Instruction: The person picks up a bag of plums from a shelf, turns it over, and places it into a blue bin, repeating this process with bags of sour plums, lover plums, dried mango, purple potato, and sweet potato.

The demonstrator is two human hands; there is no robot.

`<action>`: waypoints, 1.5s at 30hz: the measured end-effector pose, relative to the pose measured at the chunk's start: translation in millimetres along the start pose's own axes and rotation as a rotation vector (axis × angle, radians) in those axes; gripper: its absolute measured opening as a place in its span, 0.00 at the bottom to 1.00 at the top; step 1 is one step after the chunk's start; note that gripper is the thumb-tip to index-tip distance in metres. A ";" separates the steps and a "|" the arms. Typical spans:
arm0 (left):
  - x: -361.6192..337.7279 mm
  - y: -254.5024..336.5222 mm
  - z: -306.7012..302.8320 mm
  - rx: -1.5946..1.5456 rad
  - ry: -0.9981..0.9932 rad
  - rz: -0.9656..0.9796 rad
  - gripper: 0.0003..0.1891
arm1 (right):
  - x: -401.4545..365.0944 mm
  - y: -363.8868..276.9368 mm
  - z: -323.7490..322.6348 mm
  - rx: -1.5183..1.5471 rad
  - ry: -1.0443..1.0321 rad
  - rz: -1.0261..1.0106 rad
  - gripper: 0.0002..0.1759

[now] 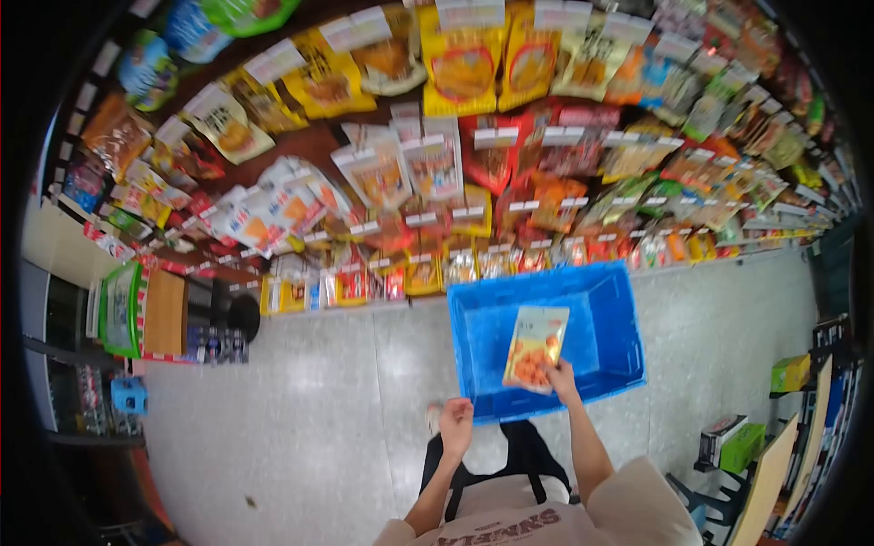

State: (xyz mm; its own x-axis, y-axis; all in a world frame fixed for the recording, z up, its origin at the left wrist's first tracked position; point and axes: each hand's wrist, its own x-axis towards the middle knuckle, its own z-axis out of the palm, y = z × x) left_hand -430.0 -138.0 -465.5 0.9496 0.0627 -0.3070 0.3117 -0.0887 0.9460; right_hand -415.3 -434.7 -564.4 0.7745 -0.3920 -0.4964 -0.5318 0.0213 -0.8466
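My right hand (563, 379) is closed on the lower right corner of a snack pouch (541, 341). The pouch is pale yellow on top, with a picture of orange pieces below, and overlaps the inside of a blue plastic crate (635, 337) in this view. Beside the crate's near left corner is my left hand (456, 424), its fingers curled in with nothing showing in them. The crate's inner floor is visible around the pouch.
Shelves of bagged snacks (462, 64) with price tags curve across the far side. Grey floor (346, 391) spreads left of the crate. A green-edged display case (123, 309) stands at left; boxes (742, 446) sit on shelving at right.
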 end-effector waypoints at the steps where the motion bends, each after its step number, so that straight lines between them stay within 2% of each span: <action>1: 9.9 10.7 0.0 -0.023 -0.016 0.050 0.06 | -15.6 -13.3 -7.0 -0.038 0.016 0.027 0.17; 3: 19.1 36.1 -5.1 0.046 -0.111 0.039 0.11 | -53.5 -47.0 -14.1 -0.008 0.062 -0.017 0.17; 4: 26.5 40.0 -8.5 0.027 -0.194 0.019 0.18 | -79.5 -65.1 -14.5 0.112 0.056 -0.015 0.18; 6: 31.1 64.7 -12.4 0.042 -0.291 0.041 0.21 | -134.3 -103.2 -9.2 0.240 0.071 -0.030 0.18; 8: 28.9 95.9 -26.3 0.064 -0.382 0.043 0.24 | -183.4 -141.5 4.0 0.571 -0.025 0.013 0.21; 10: 14.2 148.1 -43.2 0.024 -0.589 -0.044 0.29 | -223.6 -173.2 19.0 0.601 -0.041 0.030 0.22; 11: 13.3 156.5 -50.0 0.017 -0.597 -0.032 0.29 | -236.9 -187.4 26.6 0.628 -0.076 0.063 0.23; 13: 8.9 175.5 -69.5 -0.237 -0.886 0.012 0.28 | -252.7 -206.3 46.9 0.625 -0.085 0.009 0.23; 15: -1.4 197.5 -93.0 -0.276 -0.836 0.095 0.24 | -266.5 -226.0 70.1 0.635 -0.099 -0.039 0.23; 18: -5.2 226.4 -127.2 -0.287 -0.697 0.012 0.19 | -273.0 -261.0 98.6 0.598 -0.215 -0.103 0.25; 19: -3.0 229.7 -133.8 -0.282 -0.692 0.015 0.19 | -270.6 -266.9 106.3 0.601 -0.221 -0.104 0.25; 21: 1.7 235.9 -142.6 -0.370 -0.596 0.185 0.19 | -263.3 -278.7 118.6 0.505 -0.287 -0.219 0.24; 22: 1.6 244.3 -146.7 -0.413 -0.572 0.193 0.19 | -265.5 -289.7 124.9 0.513 -0.301 -0.253 0.24; 27: 17.0 274.5 -165.0 -0.340 -0.585 0.343 0.22 | -258.2 -332.9 141.0 0.479 -0.349 -0.363 0.24; 29: 22.7 295.3 -169.7 -0.318 -0.583 0.435 0.22 | -253.3 -352.9 146.7 0.456 -0.313 -0.444 0.25; 34: 47.7 345.1 -169.0 -0.283 -0.595 0.484 0.21 | -218.5 -404.8 147.0 0.423 -0.094 -0.651 0.25; 36: 63.9 363.9 -164.8 -0.256 -0.613 0.505 0.21 | -203.1 -435.8 140.1 0.456 -0.077 -0.681 0.24; 39: 87.0 398.4 -146.0 -0.287 -0.637 0.536 0.16 | -167.9 -484.2 122.6 0.495 -0.048 -0.775 0.22; 44: 139.6 454.9 -99.6 -0.202 -0.712 0.617 0.17 | -107.9 -561.9 96.8 0.515 0.083 -1.048 0.22; 45: 148.5 469.6 -86.4 -0.189 -0.732 0.622 0.17 | -95.1 -579.2 87.9 0.529 0.103 -1.053 0.22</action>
State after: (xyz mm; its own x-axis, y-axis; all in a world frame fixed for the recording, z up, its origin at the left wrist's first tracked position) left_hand -145.4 -84.5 -57.9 0.7481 -0.5791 0.3239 -0.2009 0.2675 0.9424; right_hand -150.8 -328.9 -43.7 0.7025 -0.5156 0.4907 0.5785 0.0119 -0.8156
